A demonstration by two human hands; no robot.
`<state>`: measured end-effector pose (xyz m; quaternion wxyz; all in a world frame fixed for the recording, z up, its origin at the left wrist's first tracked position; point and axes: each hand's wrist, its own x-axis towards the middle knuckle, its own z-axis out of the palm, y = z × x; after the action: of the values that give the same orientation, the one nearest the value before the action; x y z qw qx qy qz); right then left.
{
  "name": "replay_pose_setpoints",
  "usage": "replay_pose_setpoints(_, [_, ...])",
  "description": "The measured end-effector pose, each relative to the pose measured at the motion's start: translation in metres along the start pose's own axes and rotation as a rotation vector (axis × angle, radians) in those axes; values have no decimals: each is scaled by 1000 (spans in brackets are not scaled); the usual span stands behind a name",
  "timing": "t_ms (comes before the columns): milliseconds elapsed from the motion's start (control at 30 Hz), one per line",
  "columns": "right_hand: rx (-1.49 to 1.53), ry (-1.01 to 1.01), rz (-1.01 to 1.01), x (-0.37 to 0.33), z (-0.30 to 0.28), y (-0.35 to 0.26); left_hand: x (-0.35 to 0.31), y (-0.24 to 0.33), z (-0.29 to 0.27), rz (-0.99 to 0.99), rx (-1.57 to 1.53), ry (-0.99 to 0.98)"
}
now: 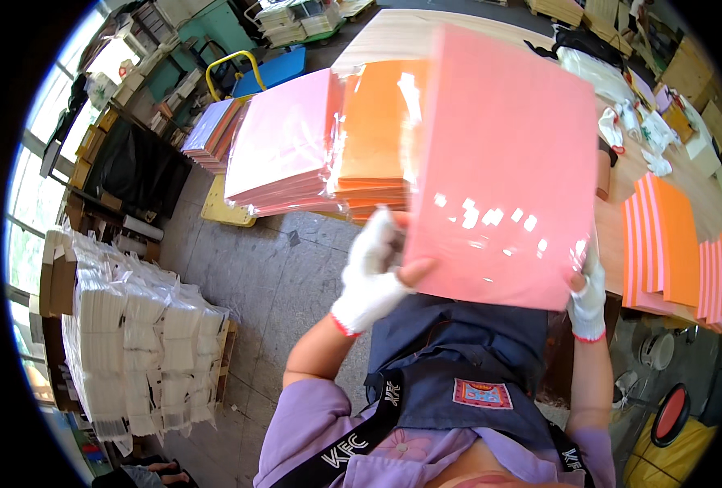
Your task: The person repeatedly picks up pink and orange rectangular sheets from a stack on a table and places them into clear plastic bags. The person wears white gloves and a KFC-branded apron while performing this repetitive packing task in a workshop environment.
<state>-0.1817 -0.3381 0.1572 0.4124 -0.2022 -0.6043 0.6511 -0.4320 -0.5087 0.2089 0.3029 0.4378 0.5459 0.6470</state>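
I hold a large pink paper pack in front of me, its glossy front catching bright reflections as if under clear plastic film. My left hand, in a white knit glove with bare fingertips, grips the pack's lower left edge with the thumb in front. On the lower right edge my right hand closes in a matching glove, its thumb showing and its other fingers hidden behind. Just left of the pack stands a pile of orange packs in clear film, beside a pile of pale pink packs.
Staggered orange and pink stacks sit on the wooden table at right. White gloves and plastic bags lie farther back. To the left, a wrapped white bundle stack rests on a pallet. A blue cart stands behind the piles.
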Motion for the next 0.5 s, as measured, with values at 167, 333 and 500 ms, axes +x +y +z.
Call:
replay_pose_setpoints(167, [-147, -339, -14, 114, 102, 9, 13, 20, -99, 198, 82, 418])
replay_pose_setpoints(333, [-387, -591, 185, 196, 226, 0, 39, 22, -206, 245, 84, 512])
replay_pose_setpoints(500, [-703, -748, 311, 231, 287, 20, 52, -14, -291, -44, 500, 689])
